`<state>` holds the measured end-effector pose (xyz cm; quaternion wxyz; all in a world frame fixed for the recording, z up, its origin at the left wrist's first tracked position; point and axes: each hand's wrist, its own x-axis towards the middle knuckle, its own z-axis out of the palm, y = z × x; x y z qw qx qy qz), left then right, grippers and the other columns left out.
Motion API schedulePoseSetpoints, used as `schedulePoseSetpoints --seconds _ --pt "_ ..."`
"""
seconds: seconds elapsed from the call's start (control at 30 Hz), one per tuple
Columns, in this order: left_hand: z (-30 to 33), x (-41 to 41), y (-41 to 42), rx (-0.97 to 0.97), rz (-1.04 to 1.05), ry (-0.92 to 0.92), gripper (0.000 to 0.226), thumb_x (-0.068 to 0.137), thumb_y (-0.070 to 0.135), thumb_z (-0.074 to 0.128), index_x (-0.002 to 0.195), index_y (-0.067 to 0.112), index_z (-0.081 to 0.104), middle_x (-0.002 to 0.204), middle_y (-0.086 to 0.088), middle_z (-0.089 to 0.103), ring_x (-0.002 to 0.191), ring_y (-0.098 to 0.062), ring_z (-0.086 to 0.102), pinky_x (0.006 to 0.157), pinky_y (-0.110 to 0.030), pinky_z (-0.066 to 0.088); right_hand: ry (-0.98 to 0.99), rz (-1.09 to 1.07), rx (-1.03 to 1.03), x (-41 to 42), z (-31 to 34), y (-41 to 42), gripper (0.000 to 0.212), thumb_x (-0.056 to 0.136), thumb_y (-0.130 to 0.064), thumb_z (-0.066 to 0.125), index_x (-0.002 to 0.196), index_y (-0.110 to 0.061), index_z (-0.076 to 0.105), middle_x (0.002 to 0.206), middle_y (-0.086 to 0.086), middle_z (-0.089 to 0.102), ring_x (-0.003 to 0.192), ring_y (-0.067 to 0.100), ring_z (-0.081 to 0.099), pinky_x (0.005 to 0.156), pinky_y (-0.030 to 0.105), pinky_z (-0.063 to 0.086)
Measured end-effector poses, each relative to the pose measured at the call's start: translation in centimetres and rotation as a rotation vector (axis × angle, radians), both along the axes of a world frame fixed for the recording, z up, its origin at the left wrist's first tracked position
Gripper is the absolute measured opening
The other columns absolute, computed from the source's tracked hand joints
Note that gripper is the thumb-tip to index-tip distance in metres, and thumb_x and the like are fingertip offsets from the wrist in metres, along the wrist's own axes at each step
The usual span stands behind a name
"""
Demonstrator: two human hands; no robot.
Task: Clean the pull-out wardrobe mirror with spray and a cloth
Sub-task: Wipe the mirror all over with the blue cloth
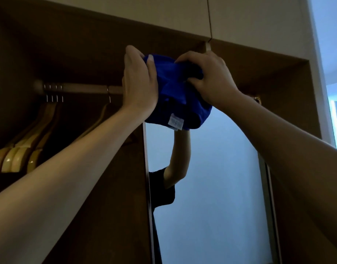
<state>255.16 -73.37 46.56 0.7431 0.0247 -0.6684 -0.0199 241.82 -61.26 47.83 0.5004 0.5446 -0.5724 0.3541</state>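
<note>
We hold the blue cloth (175,88) up at the top edge of the mirror (211,187), with the left hand (139,80) and the right hand (209,77) both gripping it, fingers curled into the soft, bunched fabric. A small white label (176,121) hangs from it. The mirror is a tall, smooth, narrow panel standing in the brown wardrobe (68,44). To the left, glossy wooden hangers (21,149) hang on a round metal rail (78,88).
</note>
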Motion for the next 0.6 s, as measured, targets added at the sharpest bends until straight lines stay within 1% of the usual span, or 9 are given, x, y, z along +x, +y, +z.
schedulePoseSetpoints --seconds 0.07,0.13,0.23,0.27,0.33,0.4,0.47,0.53,0.6 --pt "0.2 -0.1 0.1 0.011 0.005 0.019 0.017 0.103 0.021 0.039 0.108 0.005 0.044 0.098 0.000 0.044 0.070 0.001 0.041 0.067 -0.008 0.038 -0.003 0.043 0.011 0.0 0.2 -0.3 0.044 0.092 -0.010 0.055 0.128 -0.035 0.052 0.130 -0.003 0.054 0.119 0.015 0.045 0.095 0.029 0.036" --pt "0.0 -0.1 -0.1 0.069 0.034 -0.012 0.019 0.103 0.020 0.041 0.112 0.004 0.043 0.100 0.001 0.042 0.070 0.001 0.040 0.065 -0.008 0.039 -0.044 0.091 0.113 -0.2 0.2 -0.6 0.046 0.093 -0.006 0.052 0.130 -0.033 0.053 0.133 -0.007 0.053 0.121 0.009 0.046 0.099 0.025 0.037" --pt "-0.4 0.4 -0.9 0.246 -0.005 -0.131 0.026 0.099 0.021 0.050 0.120 0.008 0.042 0.108 0.002 0.040 0.076 -0.003 0.046 0.061 -0.013 0.041 -0.107 0.117 0.265 -0.4 -0.3 -0.9 0.048 0.096 -0.005 0.042 0.131 -0.035 0.052 0.129 -0.010 0.054 0.108 0.004 0.052 0.092 0.021 0.043" --pt "-0.3 0.7 -1.1 0.308 -0.032 -0.170 0.030 0.097 0.023 0.053 0.121 0.011 0.042 0.111 0.002 0.038 0.082 -0.005 0.049 0.065 -0.016 0.042 -0.119 0.134 0.282 -0.4 -0.6 -0.9 0.046 0.097 -0.006 0.040 0.130 -0.035 0.053 0.125 -0.012 0.055 0.105 0.003 0.053 0.091 0.022 0.043" --pt "0.2 1.2 -1.3 0.343 -0.036 -0.237 0.034 0.094 0.028 0.056 0.124 0.018 0.043 0.118 0.003 0.034 0.098 -0.012 0.048 0.080 -0.025 0.045 -0.150 0.182 0.278 -0.6 -1.3 -0.9 0.041 0.100 -0.010 0.036 0.130 -0.031 0.054 0.119 -0.016 0.053 0.103 0.001 0.051 0.095 0.024 0.039" --pt "1.0 1.5 -0.9 0.292 -0.025 -0.364 0.032 0.097 0.033 0.049 0.127 0.023 0.048 0.121 0.001 0.040 0.100 -0.012 0.045 0.083 -0.029 0.040 -0.186 0.212 0.261 -0.8 -1.7 -1.1 0.039 0.102 -0.013 0.033 0.132 -0.027 0.053 0.118 -0.016 0.052 0.108 0.002 0.048 0.097 0.025 0.034" --pt "1.5 1.4 -0.2 0.193 0.022 -0.566 0.032 0.101 0.039 0.037 0.120 0.021 0.056 0.108 0.000 0.055 0.088 -0.015 0.052 0.071 -0.027 0.037 -0.154 0.195 0.252 -1.1 -2.2 -1.5 0.038 0.101 -0.021 0.032 0.134 -0.025 0.050 0.122 -0.011 0.054 0.111 0.005 0.048 0.099 0.028 0.035" --pt "1.1 1.0 0.3 0.068 0.175 -0.725 0.041 0.102 0.046 0.028 0.110 0.021 0.059 0.092 -0.002 0.060 0.079 -0.017 0.057 0.062 -0.028 0.036 -0.052 0.143 0.229 -1.5 -2.8 -2.0 0.042 0.098 -0.028 0.030 0.136 -0.024 0.047 0.130 -0.005 0.055 0.116 0.009 0.048 0.102 0.032 0.037" --pt "0.3 0.6 0.2 -0.081 0.373 -0.745 0.043 0.102 0.049 0.023 0.109 0.022 0.057 0.087 0.002 0.056 0.077 -0.016 0.053 0.065 -0.031 0.037 0.010 0.103 0.198 -1.8 -3.3 -2.1 0.047 0.097 -0.032 0.028 0.140 -0.023 0.044 0.137 -0.001 0.052 0.121 0.012 0.047 0.104 0.035 0.036"
